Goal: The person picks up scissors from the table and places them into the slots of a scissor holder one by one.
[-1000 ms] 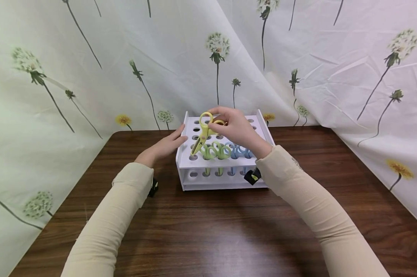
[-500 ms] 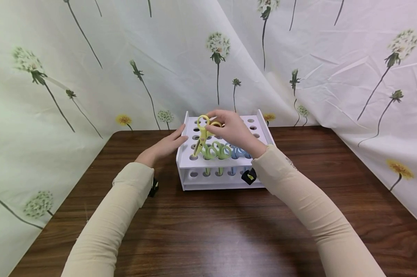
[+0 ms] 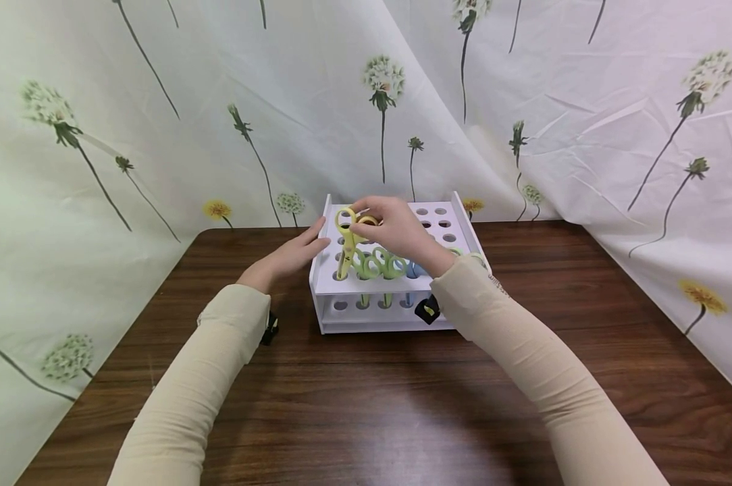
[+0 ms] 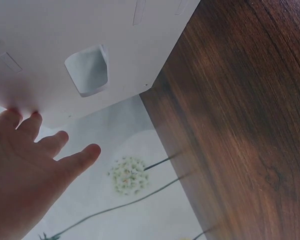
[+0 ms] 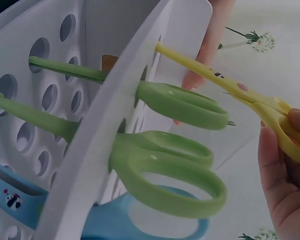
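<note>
My right hand (image 3: 393,226) pinches yellow scissors (image 3: 346,253) by the handle loops. Their blades point down, tips at the front-left hole of a white two-tier rack (image 3: 366,327). In the right wrist view the tip of the yellow scissors (image 5: 230,87) meets the hole in the upper board. My left hand (image 3: 287,260) rests with straight fingers against the rack's left side; its fingertips touch the side panel (image 4: 125,55) in the left wrist view. Two green scissors (image 3: 390,263) and blue scissors (image 3: 413,267) stand in the front row, the blue ones partly behind my right wrist.
The rack stands on a dark wooden table (image 3: 354,405), close to a white curtain (image 3: 317,101) with a dandelion print. More holes run behind the front row. A light-green loop (image 3: 477,258) shows past my right sleeve.
My right hand has moved left and slightly down with the yellow scissors, which have swung more upright, their tips coming down to the front-left hole. The left hand has stayed still.
</note>
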The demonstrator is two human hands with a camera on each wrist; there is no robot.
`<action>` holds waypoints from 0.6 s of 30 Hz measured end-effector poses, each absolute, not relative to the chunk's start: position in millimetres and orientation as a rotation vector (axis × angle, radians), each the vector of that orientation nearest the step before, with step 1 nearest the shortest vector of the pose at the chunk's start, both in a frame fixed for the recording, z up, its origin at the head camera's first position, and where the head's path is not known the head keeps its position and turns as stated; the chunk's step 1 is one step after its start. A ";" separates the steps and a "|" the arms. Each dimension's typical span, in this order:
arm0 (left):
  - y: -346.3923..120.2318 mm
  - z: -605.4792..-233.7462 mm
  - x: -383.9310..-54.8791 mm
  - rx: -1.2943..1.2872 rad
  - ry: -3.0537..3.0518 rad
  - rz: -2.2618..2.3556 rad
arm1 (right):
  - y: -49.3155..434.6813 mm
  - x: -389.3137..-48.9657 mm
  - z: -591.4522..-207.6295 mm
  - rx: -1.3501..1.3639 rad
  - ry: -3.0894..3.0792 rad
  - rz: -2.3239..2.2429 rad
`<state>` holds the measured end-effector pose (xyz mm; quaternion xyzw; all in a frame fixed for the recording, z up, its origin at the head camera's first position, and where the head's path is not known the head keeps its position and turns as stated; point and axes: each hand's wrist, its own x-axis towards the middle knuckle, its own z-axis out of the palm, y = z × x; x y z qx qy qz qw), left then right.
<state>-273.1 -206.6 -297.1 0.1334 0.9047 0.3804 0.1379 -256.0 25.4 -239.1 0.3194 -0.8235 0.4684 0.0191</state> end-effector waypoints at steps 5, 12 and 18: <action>-206.5 -296.4 -272.3 0.390 2.616 1.104 | 22.7 -257.1 -243.7 0.982 -2.588 1.475; -206.0 -296.1 -272.4 0.378 2.630 1.084 | 20.2 -257.3 -247.3 0.969 -2.601 1.465; -207.1 -298.3 -275.5 0.399 2.650 1.056 | 16.1 -258.8 -249.7 0.989 -2.606 1.451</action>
